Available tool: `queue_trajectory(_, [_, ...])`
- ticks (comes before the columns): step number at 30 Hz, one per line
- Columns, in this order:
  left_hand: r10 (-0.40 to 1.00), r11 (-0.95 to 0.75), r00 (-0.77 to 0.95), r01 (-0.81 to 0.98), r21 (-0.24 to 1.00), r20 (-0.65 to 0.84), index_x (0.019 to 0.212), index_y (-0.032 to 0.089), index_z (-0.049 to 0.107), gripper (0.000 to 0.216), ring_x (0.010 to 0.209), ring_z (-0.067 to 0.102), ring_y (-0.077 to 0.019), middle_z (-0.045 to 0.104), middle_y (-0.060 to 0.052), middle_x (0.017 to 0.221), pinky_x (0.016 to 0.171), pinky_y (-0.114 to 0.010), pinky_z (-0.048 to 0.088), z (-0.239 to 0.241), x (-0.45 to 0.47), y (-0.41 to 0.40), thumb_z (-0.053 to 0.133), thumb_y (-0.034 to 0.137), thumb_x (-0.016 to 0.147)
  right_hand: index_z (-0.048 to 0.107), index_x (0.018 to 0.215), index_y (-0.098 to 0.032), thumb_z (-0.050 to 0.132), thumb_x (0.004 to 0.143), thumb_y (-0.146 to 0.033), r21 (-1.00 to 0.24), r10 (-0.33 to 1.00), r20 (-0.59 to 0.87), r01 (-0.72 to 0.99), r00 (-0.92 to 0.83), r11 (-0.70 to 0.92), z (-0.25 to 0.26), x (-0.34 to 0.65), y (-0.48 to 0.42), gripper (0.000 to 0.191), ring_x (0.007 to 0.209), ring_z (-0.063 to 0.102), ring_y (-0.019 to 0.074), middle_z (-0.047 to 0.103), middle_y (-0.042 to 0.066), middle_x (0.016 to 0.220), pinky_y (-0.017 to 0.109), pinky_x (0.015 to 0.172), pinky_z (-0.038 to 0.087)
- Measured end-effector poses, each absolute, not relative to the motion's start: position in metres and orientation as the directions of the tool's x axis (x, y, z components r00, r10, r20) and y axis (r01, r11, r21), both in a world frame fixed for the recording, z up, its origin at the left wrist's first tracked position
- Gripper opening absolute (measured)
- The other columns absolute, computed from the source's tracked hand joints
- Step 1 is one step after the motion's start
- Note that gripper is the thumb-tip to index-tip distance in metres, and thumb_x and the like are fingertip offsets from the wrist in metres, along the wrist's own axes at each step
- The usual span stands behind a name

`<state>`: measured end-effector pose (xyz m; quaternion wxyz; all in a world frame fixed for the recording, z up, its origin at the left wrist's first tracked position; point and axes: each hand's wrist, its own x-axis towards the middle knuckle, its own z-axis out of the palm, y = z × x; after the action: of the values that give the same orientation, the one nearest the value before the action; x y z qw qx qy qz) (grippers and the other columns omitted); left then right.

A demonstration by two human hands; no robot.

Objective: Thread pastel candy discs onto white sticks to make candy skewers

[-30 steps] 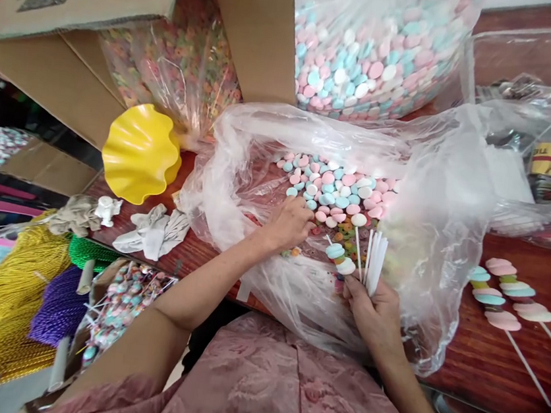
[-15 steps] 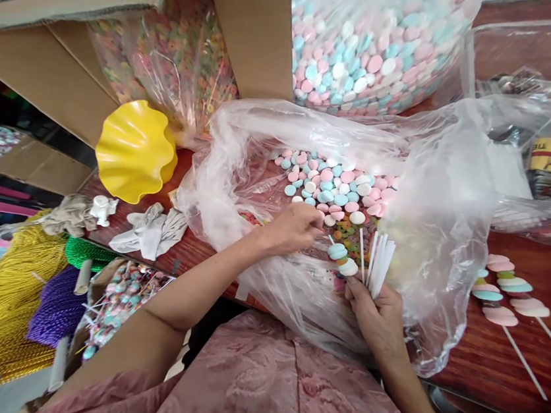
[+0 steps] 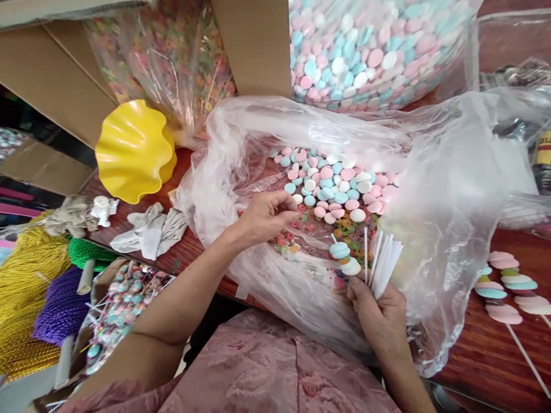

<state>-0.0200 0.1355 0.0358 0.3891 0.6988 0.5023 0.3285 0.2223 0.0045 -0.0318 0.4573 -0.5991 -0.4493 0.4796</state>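
My right hand point(image 3: 380, 314) grips a bunch of white sticks point(image 3: 383, 265). It also holds a candy skewer point(image 3: 344, 257) threaded with pale blue and white discs and a small coloured piece between them. My left hand point(image 3: 267, 217) hovers over the plastic sheet, thumb and fingers apart with nothing visible between them. Below and beside it lie small coloured gummy rings point(image 3: 291, 241). Beyond are loose pink, blue and white marshmallow-like discs point(image 3: 328, 184). The clear plastic bag point(image 3: 244, 130) surrounds both heaps. Two more loaded skewers point(image 3: 504, 315) rest on the table to the right.
A full bag of discs point(image 3: 367, 51) stands at the back beside a cardboard box point(image 3: 249, 28) and a bag of gummy rings point(image 3: 172, 62). Left are a yellow wavy bowl point(image 3: 135, 151), crumpled gloves point(image 3: 150, 232), twisted cords point(image 3: 21, 297) and a container of skewers point(image 3: 122, 302).
My left hand has drawn back to the left, away from the skewer's tip, and its fingers have parted. My right hand keeps the skewer and sticks in nearly the same place.
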Motion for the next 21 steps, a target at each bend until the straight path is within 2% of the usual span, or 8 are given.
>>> queue_trajectory(4, [0.953, -0.228, 0.293, 0.529, 0.817, 0.077, 0.070, 0.017, 0.063, 0.008, 0.062, 0.056, -0.0127, 0.065, 0.000, 0.068, 0.058, -0.027, 0.043, 0.039, -0.012, 0.137, 0.063, 0.017, 0.078, 0.057, 0.067, -0.020, 0.064, 0.091, -0.044, -0.979, 0.978, -0.155, 0.113, 0.136, -0.171, -0.032, 0.222, 0.005, 0.035, 0.048, 0.035, 0.0102, 0.048, -0.004, 0.057, 0.026, 0.046, 0.028])
queue_trajectory(7, [0.884, -0.425, 0.451, 0.672, 0.607, 0.120, 0.068, 0.018, 0.061, 0.012, 0.075, 0.057, -0.0179, 0.065, -0.003, 0.071, 0.072, -0.033, 0.048, 0.033, 0.003, 0.137, 0.060, 0.010, 0.077, 0.057, 0.066, -0.020, 0.064, 0.091, -0.043, -0.977, 0.978, -0.152, 0.127, 0.140, -0.170, -0.031, 0.222, 0.004, 0.034, 0.049, 0.036, 0.0106, 0.047, -0.004, 0.057, 0.026, 0.047, 0.027])
queue_trajectory(10, [0.807, -0.563, 0.587, 0.729, 0.388, 0.066, 0.069, 0.017, 0.060, 0.012, 0.087, 0.056, -0.0237, 0.067, -0.008, 0.080, 0.083, -0.040, 0.048, 0.026, 0.018, 0.138, 0.059, 0.007, 0.076, 0.057, 0.067, -0.020, 0.064, 0.091, -0.042, -0.977, 0.979, -0.145, 0.139, 0.143, -0.165, -0.028, 0.221, 0.005, 0.034, 0.050, 0.036, 0.0108, 0.048, -0.004, 0.057, 0.026, 0.047, 0.027])
queue_trajectory(13, [0.745, -0.646, 0.667, 0.705, 0.292, 0.037, 0.070, 0.016, 0.060, 0.012, 0.091, 0.054, -0.0259, 0.067, -0.010, 0.086, 0.084, -0.042, 0.047, 0.020, 0.025, 0.135, 0.059, 0.005, 0.076, 0.057, 0.066, -0.020, 0.063, 0.090, -0.043, -0.974, 0.982, -0.128, 0.168, 0.138, -0.151, -0.026, 0.221, 0.006, 0.034, 0.049, 0.037, 0.0112, 0.046, -0.004, 0.055, 0.027, 0.047, 0.027])
queue_trajectory(16, [0.683, -0.712, 0.728, 0.646, 0.274, 0.058, 0.070, 0.015, 0.060, 0.016, 0.092, 0.055, -0.0260, 0.066, -0.011, 0.083, 0.080, -0.040, 0.046, 0.014, 0.024, 0.129, 0.055, 0.001, 0.075, 0.056, 0.065, -0.020, 0.063, 0.090, -0.043, -0.974, 0.987, -0.102, 0.187, 0.126, -0.125, -0.026, 0.221, 0.007, 0.035, 0.050, 0.038, 0.0116, 0.046, -0.004, 0.055, 0.027, 0.047, 0.028])
queue_trajectory(18, [0.672, -0.718, 0.736, 0.620, 0.316, 0.081, 0.068, 0.015, 0.059, 0.018, 0.090, 0.056, -0.0252, 0.066, -0.012, 0.080, 0.078, -0.039, 0.046, 0.011, 0.023, 0.123, 0.052, -0.001, 0.073, 0.055, 0.066, -0.020, 0.063, 0.091, -0.043, -0.979, 0.987, -0.097, 0.169, 0.129, -0.118, -0.028, 0.221, 0.006, 0.035, 0.051, 0.038, 0.0116, 0.047, -0.004, 0.056, 0.027, 0.048, 0.029])
queue_trajectory(20, [0.723, -0.657, 0.674, 0.603, 0.453, 0.151, 0.067, 0.014, 0.060, 0.017, 0.085, 0.058, -0.0226, 0.066, -0.010, 0.078, 0.078, -0.038, 0.047, 0.011, 0.021, 0.118, 0.052, 0.000, 0.074, 0.056, 0.068, -0.021, 0.063, 0.092, -0.042, -0.983, 0.985, -0.094, 0.143, 0.146, -0.115, -0.030, 0.221, 0.003, 0.033, 0.050, 0.038, 0.0114, 0.048, -0.004, 0.058, 0.027, 0.048, 0.030])
queue_trajectory(21, [0.777, -0.584, 0.600, 0.574, 0.574, 0.191, 0.070, 0.014, 0.062, 0.015, 0.082, 0.059, -0.0205, 0.067, -0.009, 0.078, 0.077, -0.036, 0.048, 0.012, 0.020, 0.115, 0.053, 0.002, 0.076, 0.058, 0.071, -0.020, 0.063, 0.092, -0.042, -0.984, 0.984, -0.086, 0.142, 0.157, -0.109, -0.029, 0.220, 0.002, 0.031, 0.050, 0.038, 0.0115, 0.048, -0.004, 0.059, 0.027, 0.047, 0.031])
